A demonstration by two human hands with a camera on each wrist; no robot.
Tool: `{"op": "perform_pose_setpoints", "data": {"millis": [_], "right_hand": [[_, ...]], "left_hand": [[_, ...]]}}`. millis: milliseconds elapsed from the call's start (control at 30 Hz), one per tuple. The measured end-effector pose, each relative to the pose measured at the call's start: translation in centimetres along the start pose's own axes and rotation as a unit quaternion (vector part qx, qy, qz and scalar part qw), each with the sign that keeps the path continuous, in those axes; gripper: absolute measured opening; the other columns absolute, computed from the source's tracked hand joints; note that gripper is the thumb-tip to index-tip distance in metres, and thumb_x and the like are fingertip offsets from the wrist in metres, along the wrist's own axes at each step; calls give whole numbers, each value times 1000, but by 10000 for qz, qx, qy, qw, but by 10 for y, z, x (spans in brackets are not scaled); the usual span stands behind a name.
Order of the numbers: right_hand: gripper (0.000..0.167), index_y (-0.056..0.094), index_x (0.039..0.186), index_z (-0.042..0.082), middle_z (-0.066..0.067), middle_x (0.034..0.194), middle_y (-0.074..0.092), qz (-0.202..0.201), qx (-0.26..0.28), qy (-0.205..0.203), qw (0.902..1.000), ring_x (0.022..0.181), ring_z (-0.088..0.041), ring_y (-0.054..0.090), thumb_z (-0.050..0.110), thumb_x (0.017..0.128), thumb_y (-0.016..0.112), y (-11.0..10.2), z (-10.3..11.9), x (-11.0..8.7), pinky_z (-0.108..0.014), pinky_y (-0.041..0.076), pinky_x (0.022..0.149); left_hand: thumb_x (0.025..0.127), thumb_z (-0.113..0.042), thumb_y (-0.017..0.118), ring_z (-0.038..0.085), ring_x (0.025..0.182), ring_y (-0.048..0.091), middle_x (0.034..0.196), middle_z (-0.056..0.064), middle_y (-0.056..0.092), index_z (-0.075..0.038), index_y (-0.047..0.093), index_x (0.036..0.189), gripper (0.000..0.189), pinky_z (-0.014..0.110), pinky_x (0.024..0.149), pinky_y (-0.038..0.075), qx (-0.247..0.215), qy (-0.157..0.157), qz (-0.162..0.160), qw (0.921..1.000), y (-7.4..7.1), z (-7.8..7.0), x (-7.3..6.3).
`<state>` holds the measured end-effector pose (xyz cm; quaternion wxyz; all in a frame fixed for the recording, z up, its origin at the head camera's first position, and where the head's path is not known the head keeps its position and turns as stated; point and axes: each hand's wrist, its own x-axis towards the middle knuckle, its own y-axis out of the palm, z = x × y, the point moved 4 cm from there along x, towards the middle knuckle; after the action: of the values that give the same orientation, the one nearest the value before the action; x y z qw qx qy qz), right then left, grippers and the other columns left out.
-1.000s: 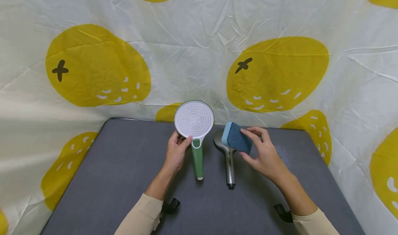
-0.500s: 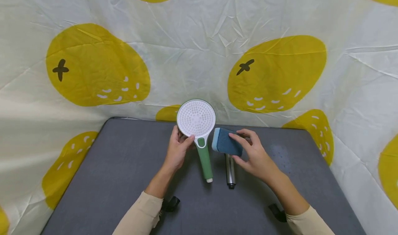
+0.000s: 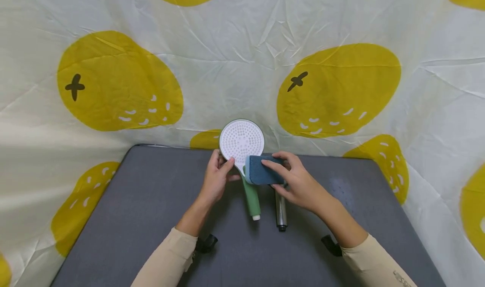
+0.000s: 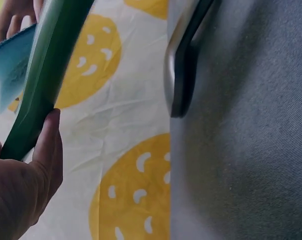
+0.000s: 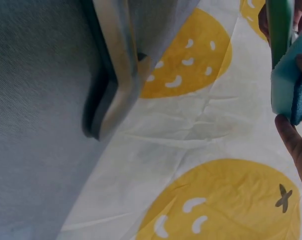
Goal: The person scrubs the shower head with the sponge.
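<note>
A shower head (image 3: 241, 139) with a white nozzle face and green handle is held up over the table in my left hand (image 3: 215, 179). The thumb lies at the lower rim of its face, with the other fingers behind. My right hand (image 3: 299, 186) pinches a two-tone sponge (image 3: 266, 170), light blue with a dark blue scouring side. In the head view the sponge overlaps the neck of the shower head; the right wrist view shows the sponge (image 5: 284, 87) right against the green part. In the left wrist view the green back (image 4: 48, 70) of the shower head rises from my fingers.
A chrome shower head (image 3: 281, 211) lies on the dark grey table (image 3: 113, 219), its head mostly hidden by the sponge and right hand. Behind and beside the table hangs a pale cloth (image 3: 227, 68) printed with yellow fruit. Black straps (image 3: 206, 243) sit by both forearms.
My right hand has brought the sponge leftward from above the chrome shower head to the green one's neck. The green shower head has shifted slightly right and its handle end has swung right.
</note>
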<state>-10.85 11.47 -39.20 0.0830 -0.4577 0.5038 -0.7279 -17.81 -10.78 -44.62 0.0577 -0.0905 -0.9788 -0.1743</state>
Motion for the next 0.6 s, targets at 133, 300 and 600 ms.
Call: {"op": "perform_pose_setpoints", "data": {"millis": [133,300,600], "right_hand": [[73,58,143,14,-26,138,51,169,-53,9,9998,119,-39,54,8,78,90,-3,-2,10,-44,58,81],[74,57,145,15,-25,140,52,431,-79,-20,9990,124,-40,51,9,79,90,-4,-2,21,-49,55,90],[71,61,142,15,-24,138,52,840,-459,-35,9954,124,-42,52,8,78,91,2,1,27,-55,54,100]], "left_hand": [[105,-4,54,24,101,67,111,7,64,-1,49,124,20,53,67,64,34,-71,-80,9999,0,0,4],[105,-6,54,22,96,69,107,6,63,-4,51,121,16,46,64,65,36,-229,-130,9996,1,-2,7],[106,-8,55,18,86,69,107,7,62,-5,51,119,14,39,62,65,98,-238,-166,9995,3,-8,13]]}}
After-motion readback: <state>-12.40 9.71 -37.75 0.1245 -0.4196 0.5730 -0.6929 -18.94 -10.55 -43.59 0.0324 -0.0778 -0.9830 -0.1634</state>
